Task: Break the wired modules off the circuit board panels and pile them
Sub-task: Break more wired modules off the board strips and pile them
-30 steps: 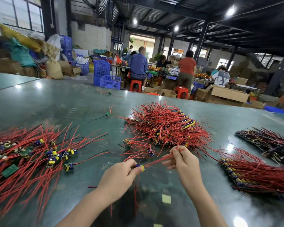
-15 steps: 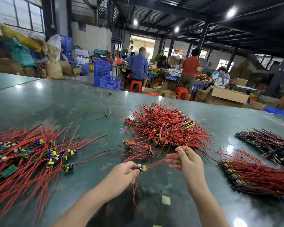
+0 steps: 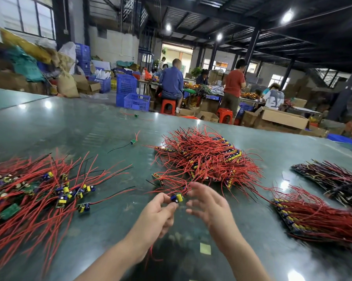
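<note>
Module [image 3: 176, 198] with blue and yellow parts sits pinched at the fingertips of the left hand [image 3: 158, 214], its red wires running up and away toward the right hand [image 3: 208, 207]. I judge it very light, with a small stiff board and soft springy wires that tangle easily; the board edges are the best place to hold, not the wires or the tall parts, which could bend. Far to the left of the left hand lies the pile [image 3: 39, 191] of loose modules. Just above both hands spreads a heap [image 3: 207, 159] of wired panels, and its wires reach almost to the fingers and may catch. The right hand is blurred, its fingers spread and seemingly holding nothing. Further right lie more panels [image 3: 317, 216].
</note>
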Motion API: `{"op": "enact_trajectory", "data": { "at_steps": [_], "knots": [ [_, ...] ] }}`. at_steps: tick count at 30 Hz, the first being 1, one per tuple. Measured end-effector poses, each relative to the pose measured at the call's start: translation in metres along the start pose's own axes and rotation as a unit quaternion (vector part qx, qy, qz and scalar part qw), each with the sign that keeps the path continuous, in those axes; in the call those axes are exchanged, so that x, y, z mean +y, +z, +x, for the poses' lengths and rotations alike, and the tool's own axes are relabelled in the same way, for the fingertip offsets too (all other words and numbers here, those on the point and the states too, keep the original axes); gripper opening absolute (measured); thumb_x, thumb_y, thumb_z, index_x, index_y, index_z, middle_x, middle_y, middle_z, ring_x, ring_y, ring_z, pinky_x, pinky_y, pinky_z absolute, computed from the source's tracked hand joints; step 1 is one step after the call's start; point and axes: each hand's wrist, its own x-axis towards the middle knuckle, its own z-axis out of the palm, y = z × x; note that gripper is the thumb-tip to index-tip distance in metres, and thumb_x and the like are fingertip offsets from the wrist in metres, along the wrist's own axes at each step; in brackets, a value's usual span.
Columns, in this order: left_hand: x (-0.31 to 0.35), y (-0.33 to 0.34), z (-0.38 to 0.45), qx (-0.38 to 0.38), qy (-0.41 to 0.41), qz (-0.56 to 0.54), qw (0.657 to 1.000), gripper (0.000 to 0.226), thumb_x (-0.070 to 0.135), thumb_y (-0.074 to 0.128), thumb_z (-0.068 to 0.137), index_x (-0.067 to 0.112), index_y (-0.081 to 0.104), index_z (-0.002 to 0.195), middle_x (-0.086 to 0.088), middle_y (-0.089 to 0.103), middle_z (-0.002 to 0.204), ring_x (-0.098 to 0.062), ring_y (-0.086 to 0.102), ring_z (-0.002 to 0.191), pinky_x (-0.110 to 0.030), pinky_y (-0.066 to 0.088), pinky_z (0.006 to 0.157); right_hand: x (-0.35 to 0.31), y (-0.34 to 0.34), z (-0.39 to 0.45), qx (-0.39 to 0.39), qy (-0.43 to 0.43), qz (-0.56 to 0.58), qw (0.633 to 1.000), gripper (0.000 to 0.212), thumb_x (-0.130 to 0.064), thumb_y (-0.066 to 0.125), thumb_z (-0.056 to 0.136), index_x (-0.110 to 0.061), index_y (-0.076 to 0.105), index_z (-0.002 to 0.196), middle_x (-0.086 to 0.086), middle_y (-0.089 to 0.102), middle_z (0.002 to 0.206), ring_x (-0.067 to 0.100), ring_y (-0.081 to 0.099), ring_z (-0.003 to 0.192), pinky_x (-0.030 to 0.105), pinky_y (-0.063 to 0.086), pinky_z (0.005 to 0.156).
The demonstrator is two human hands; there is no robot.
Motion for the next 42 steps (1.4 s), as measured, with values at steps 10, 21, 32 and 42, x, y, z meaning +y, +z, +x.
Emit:
{"op": "enact_trajectory", "data": {
  "at_steps": [10,21,32,42],
  "knots": [
    [-0.01,-0.006,0.004,-0.006,0.078,0.172,0.982,0.006,0.013,0.053,0.095,0.017,0.056,0.092,0.001,0.057,0.048,-0.006,0.044,0.039,-0.015,0.033,0.045,0.008,0.006,-0.008,-0.046,-0.109,-0.264,0.957,0.019,-0.002,0.063,0.085,-0.018,0.071,0.081,-0.012,0.067,0.06,-0.003,0.055,0.056,0.013,0.045,0.06],
    [-0.001,-0.012,0.002,-0.085,0.023,0.108,0.99,0.011,0.01,0.052,0.095,0.01,0.057,0.085,-0.007,0.071,0.075,-0.015,0.058,0.049,-0.017,0.039,0.042,0.002,-0.002,-0.008,-0.128,-0.062,-0.242,0.96,0.02,-0.006,0.055,0.091,-0.017,0.07,0.084,-0.008,0.065,0.066,0.005,0.054,0.06,0.017,0.046,0.063],
    [-0.003,-0.006,0.003,-0.067,0.044,0.12,0.99,0.009,0.001,0.053,0.091,0.009,0.056,0.089,0.009,0.053,0.05,0.0,0.046,0.046,-0.01,0.035,0.049,0.006,0.002,-0.007,-0.043,-0.088,-0.185,0.978,0.021,-0.001,0.065,0.083,-0.018,0.073,0.074,-0.001,0.069,0.066,0.007,0.056,0.058,0.018,0.047,0.059],
    [-0.003,-0.001,0.0,-0.052,0.026,0.058,0.997,0.02,0.026,0.045,0.097,0.019,0.055,0.082,0.011,0.027,0.048,-0.004,0.019,0.038,-0.013,0.019,0.036,0.013,0.008,-0.009,-0.003,-0.059,-0.083,0.995,0.016,0.003,0.063,0.082,-0.008,0.067,0.072,-0.003,0.063,0.058,0.006,0.052,0.051,0.016,0.045,0.053]
  ]
}}
